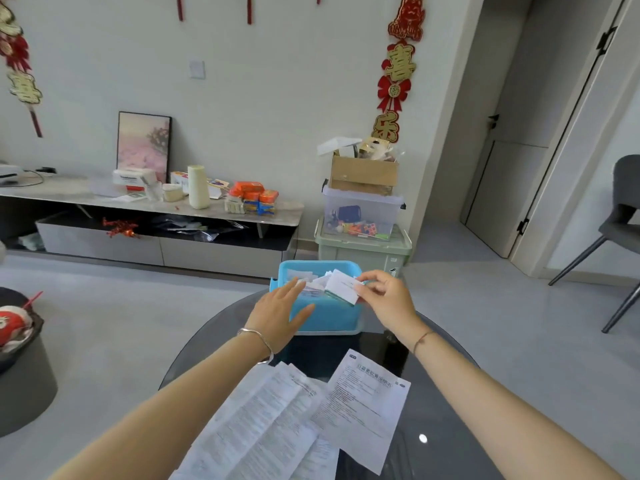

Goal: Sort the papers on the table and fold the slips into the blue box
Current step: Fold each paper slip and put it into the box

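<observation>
The blue box [325,318] stands at the far edge of the round dark glass table [436,393], with several folded white slips inside. My right hand [384,294] pinches a folded white slip [341,286] over the box's right rim. With fingers straight, my left hand [278,308] presses flat against the box's left front wall, its fingertips reaching over the rim. Near me on the table lie unfolded printed papers: a creased stack [263,424] at the left and a single sheet [367,407] at the right.
Beyond the table are a low TV cabinet [156,206] loaded with packets and bottles, stacked storage bins [363,233] topped by a cardboard box, and a grey chair [620,230] at the right. A dark bin [20,348] stands at the left on the floor.
</observation>
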Motion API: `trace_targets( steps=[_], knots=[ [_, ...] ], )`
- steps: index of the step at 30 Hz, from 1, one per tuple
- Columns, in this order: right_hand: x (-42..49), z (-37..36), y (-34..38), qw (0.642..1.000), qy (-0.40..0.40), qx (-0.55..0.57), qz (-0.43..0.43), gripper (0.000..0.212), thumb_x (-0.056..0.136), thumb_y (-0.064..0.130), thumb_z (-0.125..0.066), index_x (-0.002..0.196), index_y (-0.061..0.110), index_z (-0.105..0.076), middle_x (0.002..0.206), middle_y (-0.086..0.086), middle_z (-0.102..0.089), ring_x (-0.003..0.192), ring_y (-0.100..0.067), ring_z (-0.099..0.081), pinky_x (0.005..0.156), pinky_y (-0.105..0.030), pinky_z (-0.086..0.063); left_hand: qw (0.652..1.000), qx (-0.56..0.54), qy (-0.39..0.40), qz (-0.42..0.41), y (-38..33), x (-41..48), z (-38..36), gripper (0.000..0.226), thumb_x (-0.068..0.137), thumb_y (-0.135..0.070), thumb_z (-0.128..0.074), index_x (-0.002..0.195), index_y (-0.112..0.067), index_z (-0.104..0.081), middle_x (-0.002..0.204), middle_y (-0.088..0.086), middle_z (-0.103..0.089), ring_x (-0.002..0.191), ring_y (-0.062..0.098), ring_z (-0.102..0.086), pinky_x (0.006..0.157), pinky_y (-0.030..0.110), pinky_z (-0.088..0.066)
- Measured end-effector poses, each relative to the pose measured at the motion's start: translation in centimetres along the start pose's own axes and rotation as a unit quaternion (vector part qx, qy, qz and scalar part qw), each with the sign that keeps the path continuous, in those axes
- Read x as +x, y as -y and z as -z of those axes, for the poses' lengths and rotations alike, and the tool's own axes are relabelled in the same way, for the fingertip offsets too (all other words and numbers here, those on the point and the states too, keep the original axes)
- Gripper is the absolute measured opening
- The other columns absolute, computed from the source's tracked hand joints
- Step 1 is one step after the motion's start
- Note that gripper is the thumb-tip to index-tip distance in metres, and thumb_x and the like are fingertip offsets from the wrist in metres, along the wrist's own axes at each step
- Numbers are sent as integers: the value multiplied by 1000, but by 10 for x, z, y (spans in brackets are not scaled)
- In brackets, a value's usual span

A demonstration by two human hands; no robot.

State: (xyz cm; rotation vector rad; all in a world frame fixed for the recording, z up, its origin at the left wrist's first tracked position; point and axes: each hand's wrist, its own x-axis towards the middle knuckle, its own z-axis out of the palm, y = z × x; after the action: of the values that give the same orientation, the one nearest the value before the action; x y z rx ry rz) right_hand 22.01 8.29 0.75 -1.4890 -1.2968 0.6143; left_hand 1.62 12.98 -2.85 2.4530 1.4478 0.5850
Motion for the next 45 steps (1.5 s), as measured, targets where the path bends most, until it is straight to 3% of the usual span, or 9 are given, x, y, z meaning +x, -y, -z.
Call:
trace_targets(
  steps=[6,12,20,26,30,33,37,41,45],
  knots=[
    [54,-23,3,999,-19,10,-36,5,89,2,-62,93,6,-62,90,-11,-68,61,-11,-64,48,-12,-47,993,121,-2,-11,21,24,-10,121,50,-79,39,149,-37,-17,159,-8,-16,148,22,-3,112,39,15],
    [85,-51,-11,983,73,-166,0,6,84,7,-68,88,11,-71,80,-2,-68,65,-9,-61,59,-22,-47,991,130,-4,-13,23,31,-18,127,50,-78,41,148,-31,-26,156,-10,-24,148,17,-4,111,37,18],
    [97,-56,-18,937,172,-303,-15,14,86,13,-66,95,14,-76,92,7,-71,78,-8,-60,65,-15,-44,985,161,1,-65,30,34,-26,113,60,-75,37,149,-35,-21,157,-7,-21,148,20,0,115,42,18],
    [89,-69,-24,928,127,-351,15,11,77,17,-65,80,15,-75,88,-1,-72,86,-21,-65,74,-28,-49,983,173,47,-36,22,40,-21,63,95,-61,-7,149,-33,-25,155,-8,-26,148,20,-3,118,47,11],
    [76,-57,-11,967,57,-237,70,7,83,19,-68,87,23,-73,87,17,-63,75,2,-54,65,-9,-37,983,177,21,-41,25,40,-22,99,70,-72,29,150,-35,-16,157,-7,-21,148,20,-5,119,47,7],
    [56,-38,-4,972,36,-199,122,12,84,17,-69,92,26,-72,95,15,-62,75,-1,-50,65,-8,-36,988,149,-6,-42,25,38,-23,116,55,-73,43,151,-36,-10,159,-6,-14,148,19,-4,119,43,8],
    [18,-6,-21,976,-2,-187,116,20,82,15,-72,97,29,-69,98,12,-63,79,-4,-51,67,-5,-37,991,116,-24,-61,10,26,-17,114,58,-75,39,152,-33,-10,160,-5,-9,148,18,-3,116,36,10],
    [-21,21,-64,966,68,-244,-57,38,82,27,-73,116,24,-59,117,9,-57,97,-9,-53,80,-15,-42,988,67,-41,-133,-13,6,-28,89,83,-75,6,146,-27,-33,156,-3,-27,145,21,-18,117,33,-1],
    [-47,29,-94,947,108,-236,-189,59,77,42,-76,124,21,-48,112,4,-53,103,-13,-55,82,-22,-44,987,48,125,-93,-33,-25,-60,73,92,-62,-39,152,-30,-12,160,-10,-5,148,16,-2,119,34,-1]
  ],
)
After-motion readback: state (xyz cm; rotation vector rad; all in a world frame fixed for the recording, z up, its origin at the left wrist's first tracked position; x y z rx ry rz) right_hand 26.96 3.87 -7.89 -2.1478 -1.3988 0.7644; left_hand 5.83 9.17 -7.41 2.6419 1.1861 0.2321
